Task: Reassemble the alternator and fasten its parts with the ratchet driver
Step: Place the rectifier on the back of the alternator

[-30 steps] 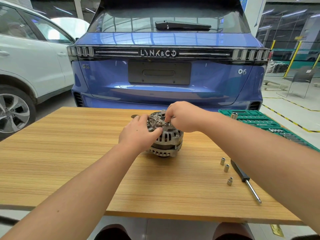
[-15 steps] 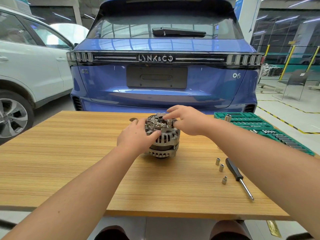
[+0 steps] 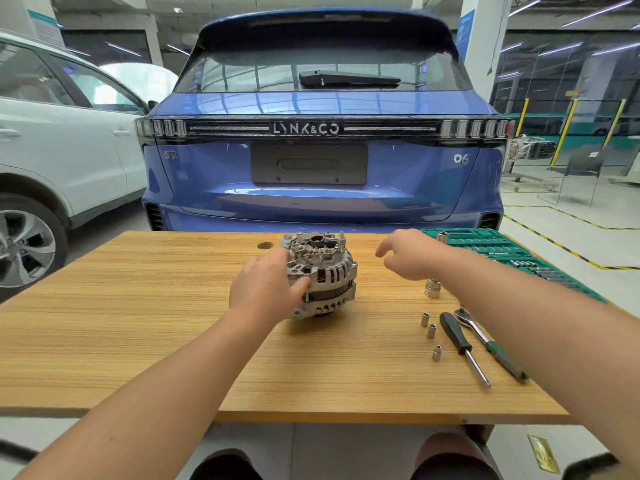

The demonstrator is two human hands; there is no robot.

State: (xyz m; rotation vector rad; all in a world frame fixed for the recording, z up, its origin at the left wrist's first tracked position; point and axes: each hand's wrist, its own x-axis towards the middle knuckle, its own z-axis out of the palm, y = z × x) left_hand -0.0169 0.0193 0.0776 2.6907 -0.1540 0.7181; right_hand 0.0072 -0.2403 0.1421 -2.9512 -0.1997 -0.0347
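The grey metal alternator [image 3: 325, 275] stands on the wooden table [image 3: 138, 323], its open rear end facing up. My left hand [image 3: 266, 289] grips its left side, thumb on the housing. My right hand [image 3: 412, 254] hovers to the right of the alternator with loosely curled fingers and holds nothing. A ratchet driver [image 3: 488, 341] with a green handle lies at the right, partly under my right forearm. Beside it lies a black-handled driver [image 3: 462, 344].
Three small sockets [image 3: 431, 330] lie left of the black driver and a larger socket [image 3: 433, 288] stands behind them. A green socket tray [image 3: 512, 258] sits at the table's far right corner. A small dark disc [image 3: 265, 245] lies behind the alternator. A blue car stands just beyond the table.
My right hand has lifted off the top of the alternator and moved right, away from it. My left hand stays on the housing. The camera view has tilted up a little.
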